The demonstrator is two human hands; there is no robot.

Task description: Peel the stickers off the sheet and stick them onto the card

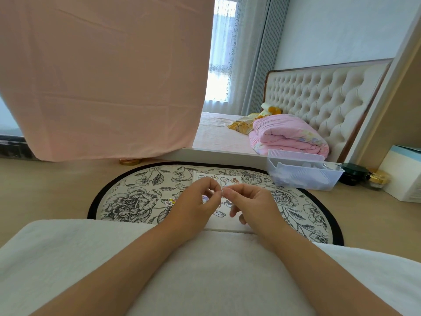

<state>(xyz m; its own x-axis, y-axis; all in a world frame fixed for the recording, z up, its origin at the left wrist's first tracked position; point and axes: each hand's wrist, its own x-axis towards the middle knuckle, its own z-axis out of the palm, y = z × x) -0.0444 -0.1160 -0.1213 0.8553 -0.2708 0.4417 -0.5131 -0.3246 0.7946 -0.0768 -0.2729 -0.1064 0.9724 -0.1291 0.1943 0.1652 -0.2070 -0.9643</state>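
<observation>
A small sticker is held above the white card; the sticker sheet lies flat beyond.

The mat looks like matt printed cloth on a smooth, pale wood-look tabletop. A fluffy white towel lies nearest. The bin is translucent ribbed plastic, and the sheet looks like smooth paper.

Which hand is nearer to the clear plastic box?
Right. The right hand is left of the clear plastic box, the left hand farther left; both pinch a small sticker.
</observation>
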